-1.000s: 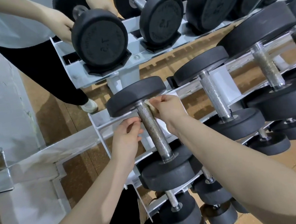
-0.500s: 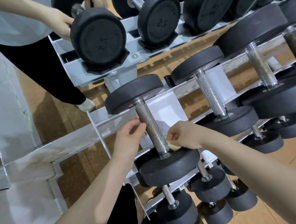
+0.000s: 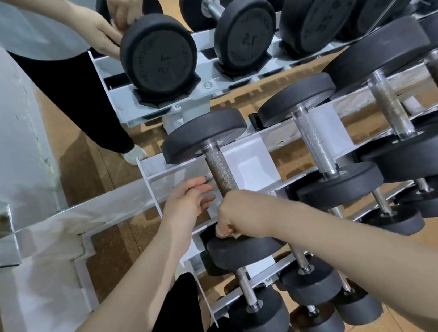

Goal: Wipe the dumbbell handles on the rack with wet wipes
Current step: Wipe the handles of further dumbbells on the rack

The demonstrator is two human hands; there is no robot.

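Handle (image 3: pixel 221 174) between hands, wipe (image 3: pixel 225 232) under right hand (image 3: pixel 239 213).

Four hands show: the wearer's left hand (image 3: pixel 186 200) and right hand (image 3: pixel 236 213), plus another person's two. One rack (image 3: pixel 251 167) carries dumbbells on three tiers. One wet wipe (image 3: pixel 225 232) is visible.

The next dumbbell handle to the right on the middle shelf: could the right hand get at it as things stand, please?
Probably yes. The right hand, gripping the wipe, is low on the first handle; the neighbouring handle lies bare, with nothing between them.
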